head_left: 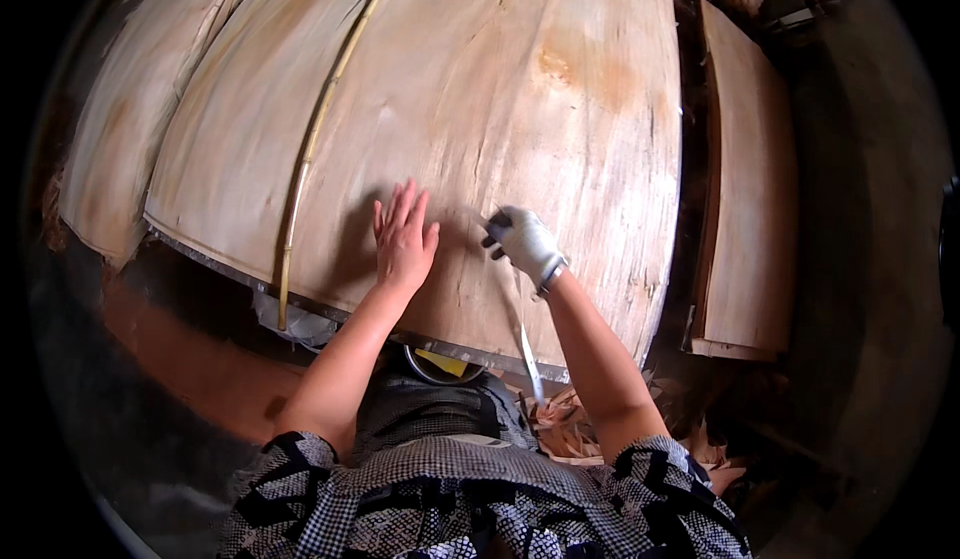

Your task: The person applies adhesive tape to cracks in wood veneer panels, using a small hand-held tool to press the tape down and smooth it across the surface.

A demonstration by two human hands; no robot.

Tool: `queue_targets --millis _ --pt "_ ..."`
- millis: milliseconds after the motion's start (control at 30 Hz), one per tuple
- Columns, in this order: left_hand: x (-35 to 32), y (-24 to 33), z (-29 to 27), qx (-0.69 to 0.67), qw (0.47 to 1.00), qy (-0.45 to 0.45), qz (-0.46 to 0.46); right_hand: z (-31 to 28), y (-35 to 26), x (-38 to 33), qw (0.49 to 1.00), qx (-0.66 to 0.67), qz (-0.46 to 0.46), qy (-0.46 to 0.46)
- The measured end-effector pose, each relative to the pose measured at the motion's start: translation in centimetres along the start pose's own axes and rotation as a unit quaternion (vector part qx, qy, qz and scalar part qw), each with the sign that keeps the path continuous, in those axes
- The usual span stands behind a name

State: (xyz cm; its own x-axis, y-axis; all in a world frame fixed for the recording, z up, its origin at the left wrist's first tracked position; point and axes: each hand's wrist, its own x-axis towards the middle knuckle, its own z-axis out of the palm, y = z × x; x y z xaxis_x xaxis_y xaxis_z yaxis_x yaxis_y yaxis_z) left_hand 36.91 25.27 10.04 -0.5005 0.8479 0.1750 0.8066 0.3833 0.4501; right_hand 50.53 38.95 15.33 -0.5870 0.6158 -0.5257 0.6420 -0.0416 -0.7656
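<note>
Two hands work on one broad sheet of thin wood [480, 109], and the cut will go best if they share the load evenly. Off to the left of both, a thin yellow strip [310, 149] lies along the sheet, well clear of the fingers. The left hand [403, 242] is bare, open and pressed flat on the sheet, holding nothing; it should keep firm weight there, beside the cut but not across it, so the sheet does not lift or tear. Just to its right, the gloved right hand [524, 244] is clenched round the handle of what looks like a long narrow blade [527, 344], though the view is too blurred to be sure. That blade runs from the glove back toward the near edge of the sheet. A steady, shallow stroke along the grain seems wisest. Scraps of wood [565, 424] lie below the right forearm, and another sheet [745, 189] rests well apart, right of the glove.
</note>
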Motion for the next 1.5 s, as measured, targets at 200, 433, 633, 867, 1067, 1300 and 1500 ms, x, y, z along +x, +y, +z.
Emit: queue_targets --millis 200,433,633,867,1067,1300,1500 --pt "0.9 0.3 1.5 0.01 0.992 -0.066 0.11 2.4 1.2 4.6 0.964 -0.247 -0.023 0.092" --pt "0.8 2.8 2.3 -0.003 0.983 -0.097 0.155 0.3 2.2 2.2 0.97 -0.232 0.0 0.066" --pt "0.3 2.9 1.3 -0.045 0.975 -0.132 0.17 -1.8 4.3 1.1 0.915 -0.39 -0.097 0.018" --pt "4.5 3.0 0.5 -0.008 0.999 0.052 0.013 -2.4 1.1 5.5 0.998 -0.067 0.016 -0.002" --pt "3.9 1.4 3.4 0.055 0.977 -0.087 0.187 -0.1 1.5 4.7 0.967 -0.232 -0.036 0.099" --pt "8.0 4.6 2.9 0.145 0.955 -0.161 0.201 -4.1 4.9 -7.5 0.969 0.224 0.02 0.1" --pt "5.3 9.2 4.0 0.033 0.966 -0.085 0.243 -3.9 13.8 -25.7 0.853 0.479 0.098 0.184"
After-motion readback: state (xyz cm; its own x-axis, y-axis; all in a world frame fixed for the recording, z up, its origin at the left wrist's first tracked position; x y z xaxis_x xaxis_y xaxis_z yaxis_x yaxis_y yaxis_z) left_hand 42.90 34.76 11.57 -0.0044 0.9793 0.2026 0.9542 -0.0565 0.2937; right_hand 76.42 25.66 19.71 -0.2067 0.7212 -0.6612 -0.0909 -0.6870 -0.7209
